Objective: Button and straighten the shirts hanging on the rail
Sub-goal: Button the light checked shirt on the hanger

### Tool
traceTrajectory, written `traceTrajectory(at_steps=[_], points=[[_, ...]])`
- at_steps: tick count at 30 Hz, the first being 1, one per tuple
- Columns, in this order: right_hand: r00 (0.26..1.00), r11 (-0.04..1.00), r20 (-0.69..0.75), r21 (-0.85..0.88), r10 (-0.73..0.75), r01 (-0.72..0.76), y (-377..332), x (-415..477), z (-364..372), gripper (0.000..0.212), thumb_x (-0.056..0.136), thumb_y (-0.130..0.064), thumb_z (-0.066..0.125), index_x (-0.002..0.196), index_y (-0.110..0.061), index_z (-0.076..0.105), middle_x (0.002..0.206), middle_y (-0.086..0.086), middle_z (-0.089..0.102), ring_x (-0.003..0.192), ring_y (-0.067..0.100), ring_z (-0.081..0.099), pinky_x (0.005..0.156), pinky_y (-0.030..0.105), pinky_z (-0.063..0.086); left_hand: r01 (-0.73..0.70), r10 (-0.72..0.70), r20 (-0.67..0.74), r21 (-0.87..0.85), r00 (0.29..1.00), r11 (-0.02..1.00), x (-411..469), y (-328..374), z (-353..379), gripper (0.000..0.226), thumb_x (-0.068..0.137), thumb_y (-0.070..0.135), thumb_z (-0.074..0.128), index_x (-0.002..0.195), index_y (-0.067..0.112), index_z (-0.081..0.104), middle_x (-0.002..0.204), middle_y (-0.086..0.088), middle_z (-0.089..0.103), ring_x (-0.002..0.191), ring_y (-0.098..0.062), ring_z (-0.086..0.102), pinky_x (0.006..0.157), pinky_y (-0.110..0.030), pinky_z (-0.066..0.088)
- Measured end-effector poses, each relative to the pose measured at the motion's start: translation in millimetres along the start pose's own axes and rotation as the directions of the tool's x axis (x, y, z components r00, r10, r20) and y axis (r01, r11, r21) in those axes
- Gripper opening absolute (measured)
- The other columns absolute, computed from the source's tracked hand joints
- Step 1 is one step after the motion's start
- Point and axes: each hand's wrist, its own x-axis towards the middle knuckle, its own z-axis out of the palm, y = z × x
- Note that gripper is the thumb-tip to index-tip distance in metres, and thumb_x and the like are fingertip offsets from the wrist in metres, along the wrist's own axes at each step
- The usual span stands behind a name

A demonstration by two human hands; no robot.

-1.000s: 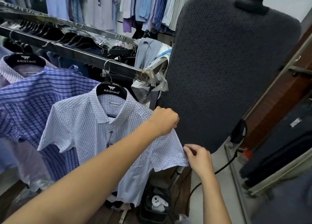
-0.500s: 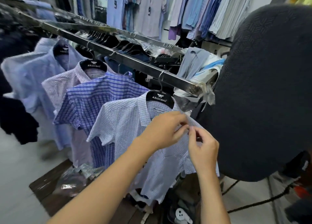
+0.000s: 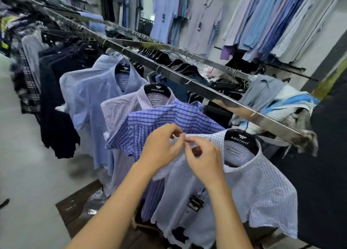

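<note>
A pale checked short-sleeved shirt hangs nearest me on a black hanger from the slanted metal rail. My left hand and my right hand meet at its collar front, fingertips pinching the fabric together near the top button. Behind it on the same rail hang a blue plaid shirt, a lilac striped shirt and a light blue shirt. The button itself is hidden by my fingers.
A dark padded board stands close on the right. A heap of loose shirts lies over the rail's end. More shirts hang on the back wall. Dark garments hang further left. Grey floor lies left, with a wooden base below.
My hands left the shirt's shoulder and sleeve hem and came together at the collar front. The view swung left, showing more of the rail.
</note>
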Motion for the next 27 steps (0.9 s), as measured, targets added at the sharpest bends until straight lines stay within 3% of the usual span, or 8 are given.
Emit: traceTrajectory(at_steps=[4,7,9,11,14,18,22,27], points=[[0.987,0.991,0.122,-0.104,0.100,-0.088,-15,25,30,0.025,0.090,-0.026,0.068,0.115,-0.025,0.071,0.114,-0.013,0.071,0.094,0.006,0.065,0.088,0.027,0.051,0.188,-0.188,0.006,0.045,0.982,0.981,7,-52,-14,0.030,0.072,0.053,0.060,0.088,0.028,0.059,0.080,0.014,0.063,0.074,-0.008,0.060,0.073,-0.033,0.052],[0.961,0.974,0.222,-0.189,0.165,-0.124,-21,40,47,0.035,0.093,-0.028,0.066,0.127,-0.027,0.065,0.127,-0.013,0.065,0.094,0.007,0.066,0.091,0.028,0.050,0.274,-0.312,0.244,0.180,0.918,0.945,10,-85,-13,0.059,0.065,0.065,0.062,0.108,0.026,0.056,0.094,0.011,0.064,0.087,-0.015,0.064,0.078,-0.035,0.054],[0.933,0.962,0.297,-0.236,0.205,-0.136,-22,46,57,0.039,0.094,-0.030,0.065,0.132,-0.030,0.061,0.133,-0.014,0.060,0.089,0.007,0.066,0.090,0.030,0.051,0.230,-0.351,0.435,0.307,0.829,0.923,10,-104,-8,0.067,0.068,0.058,0.069,0.122,0.022,0.052,0.108,0.003,0.065,0.100,-0.022,0.064,0.083,-0.038,0.053],[0.905,0.951,0.351,-0.270,0.241,-0.149,-23,50,65,0.041,0.094,-0.030,0.066,0.134,-0.032,0.058,0.137,-0.013,0.058,0.095,0.009,0.066,0.093,0.033,0.051,0.199,-0.362,0.528,0.341,0.768,0.919,8,-118,-2,0.056,0.074,0.051,0.069,0.121,0.024,0.053,0.113,0.000,0.066,0.103,-0.025,0.063,0.085,-0.040,0.053],[0.885,0.935,0.365,-0.307,0.288,-0.178,-26,54,73,0.041,0.095,-0.030,0.065,0.135,-0.034,0.057,0.138,-0.013,0.056,0.101,0.012,0.064,0.096,0.033,0.050,0.210,-0.333,0.520,0.282,0.787,0.936,6,-132,-3,0.009,0.084,0.040,0.062,0.090,0.034,0.058,0.098,0.000,0.071,0.094,-0.026,0.065,0.081,-0.041,0.055],[0.863,0.906,0.380,-0.381,0.333,-0.182,-31,59,81,0.042,0.097,-0.028,0.064,0.137,-0.035,0.054,0.131,-0.010,0.062,0.103,0.015,0.067,0.095,0.035,0.051,0.246,-0.304,0.540,0.179,0.785,0.953,13,-147,-18,0.010,0.094,0.020,0.054,0.090,0.023,0.063,0.090,-0.003,0.070,0.087,-0.026,0.063,0.074,-0.037,0.051],[0.819,0.856,0.407,-0.483,0.406,-0.185,-34,68,94,0.034,0.100,-0.023,0.060,0.134,-0.028,0.059,0.126,-0.002,0.066,0.099,0.021,0.069,0.093,0.039,0.051,0.282,-0.277,0.581,0.085,0.765,0.956,17,-160,-33,0.014,0.100,0.020,0.047,0.088,0.025,0.052,0.091,-0.002,0.064,0.086,-0.024,0.060,0.076,-0.037,0.047],[0.823,0.837,0.391,-0.518,0.412,-0.173,-43,77,97,0.015,0.098,-0.028,0.060,0.094,-0.023,0.074,0.081,-0.002,0.072,0.080,0.021,0.071,0.081,0.037,0.056,0.290,-0.262,0.610,0.055,0.748,0.955,8,-175,-49,0.013,0.090,0.027,0.067,0.092,0.027,0.053,0.086,0.008,0.059,0.077,-0.013,0.054,0.068,-0.029,0.043]])
